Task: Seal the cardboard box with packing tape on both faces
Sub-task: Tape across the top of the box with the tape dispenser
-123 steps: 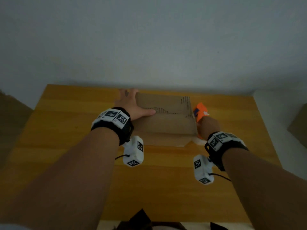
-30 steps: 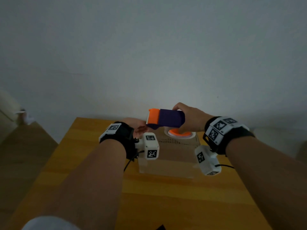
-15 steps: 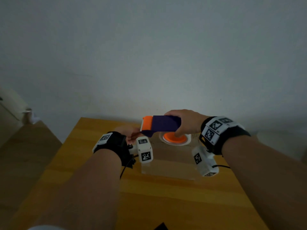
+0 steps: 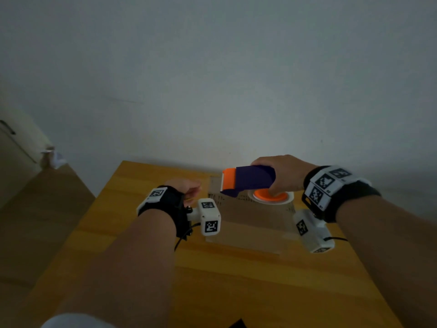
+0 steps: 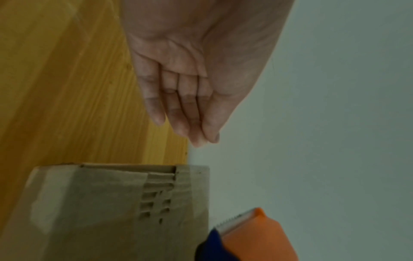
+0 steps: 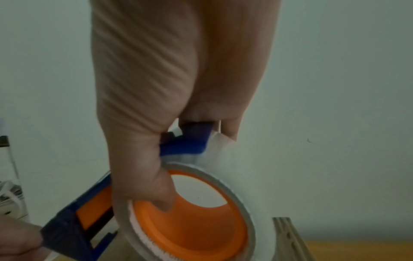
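Head view shows the cardboard box (image 4: 248, 223) on the worktop (image 4: 146, 261) between both hands, the right hand (image 4: 281, 176) gripping the tape dispenser (image 4: 248, 181) above its far edge, cutter pointing toward the nearer, relaxed, empty left hand (image 4: 186, 189).

Plain room, likely a home — wooden table (image 4: 142, 268) against bare wall (image 4: 212, 79)

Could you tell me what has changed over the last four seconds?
The right hand lifted the tape dispenser from beside the box to above its top. The left hand came off the box and now hovers open beside it. The box stayed on the table.
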`<control>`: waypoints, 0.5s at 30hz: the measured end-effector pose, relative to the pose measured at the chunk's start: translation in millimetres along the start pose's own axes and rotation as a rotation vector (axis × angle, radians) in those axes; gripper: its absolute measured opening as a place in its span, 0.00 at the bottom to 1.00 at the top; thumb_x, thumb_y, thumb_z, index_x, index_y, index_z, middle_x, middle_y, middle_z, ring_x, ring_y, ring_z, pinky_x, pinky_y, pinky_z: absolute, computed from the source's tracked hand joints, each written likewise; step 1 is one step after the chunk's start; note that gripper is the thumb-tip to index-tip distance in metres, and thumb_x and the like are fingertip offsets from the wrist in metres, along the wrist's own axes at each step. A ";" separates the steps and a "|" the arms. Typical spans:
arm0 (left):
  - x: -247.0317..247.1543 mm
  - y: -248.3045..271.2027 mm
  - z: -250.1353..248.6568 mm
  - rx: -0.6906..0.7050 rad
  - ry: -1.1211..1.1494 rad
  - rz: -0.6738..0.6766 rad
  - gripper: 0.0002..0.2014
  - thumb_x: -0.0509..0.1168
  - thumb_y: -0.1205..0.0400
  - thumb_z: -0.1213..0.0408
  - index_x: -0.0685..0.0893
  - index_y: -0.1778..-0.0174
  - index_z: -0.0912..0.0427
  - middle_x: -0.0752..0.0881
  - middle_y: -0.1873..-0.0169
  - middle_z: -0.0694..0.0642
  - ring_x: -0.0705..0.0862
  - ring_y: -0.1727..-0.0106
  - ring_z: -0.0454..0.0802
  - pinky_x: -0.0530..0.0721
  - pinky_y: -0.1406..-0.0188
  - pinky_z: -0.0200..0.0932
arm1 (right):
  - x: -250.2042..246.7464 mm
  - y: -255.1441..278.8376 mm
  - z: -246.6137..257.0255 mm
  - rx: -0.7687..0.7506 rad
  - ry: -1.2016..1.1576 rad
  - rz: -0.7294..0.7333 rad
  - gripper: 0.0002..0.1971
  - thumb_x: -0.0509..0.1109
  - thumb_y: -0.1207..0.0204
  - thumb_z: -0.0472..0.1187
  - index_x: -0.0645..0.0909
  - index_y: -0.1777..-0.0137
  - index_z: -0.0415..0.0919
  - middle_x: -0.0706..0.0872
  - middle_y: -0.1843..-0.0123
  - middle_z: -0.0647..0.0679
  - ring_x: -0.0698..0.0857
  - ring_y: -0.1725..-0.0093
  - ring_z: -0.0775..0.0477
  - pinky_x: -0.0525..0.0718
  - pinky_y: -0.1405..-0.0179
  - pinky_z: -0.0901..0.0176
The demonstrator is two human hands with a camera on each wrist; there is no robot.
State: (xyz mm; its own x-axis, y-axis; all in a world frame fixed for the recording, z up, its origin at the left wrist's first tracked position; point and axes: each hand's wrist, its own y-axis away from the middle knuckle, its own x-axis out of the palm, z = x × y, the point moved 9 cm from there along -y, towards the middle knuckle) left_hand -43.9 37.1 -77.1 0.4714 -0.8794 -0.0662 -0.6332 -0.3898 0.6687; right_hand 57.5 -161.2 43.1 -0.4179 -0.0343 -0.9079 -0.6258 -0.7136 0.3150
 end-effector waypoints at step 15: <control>-13.0 -27.3 26.1 -0.057 -0.055 -0.086 0.14 0.70 0.21 0.62 0.82 0.72 0.61 0.80 0.78 0.53 0.74 0.75 0.50 0.78 0.65 0.46 | 15.5 -19.2 16.9 -0.012 0.049 0.041 0.26 0.78 0.36 0.41 0.77 0.37 0.53 0.83 0.49 0.57 0.81 0.51 0.52 0.76 0.54 0.59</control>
State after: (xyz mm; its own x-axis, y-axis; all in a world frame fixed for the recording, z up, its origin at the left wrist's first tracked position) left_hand -48.8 52.1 -113.8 0.4869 -0.8578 -0.1648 -0.5554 -0.4497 0.6995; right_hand 51.9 -136.1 27.7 -0.4099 -0.0973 -0.9069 -0.6006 -0.7195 0.3487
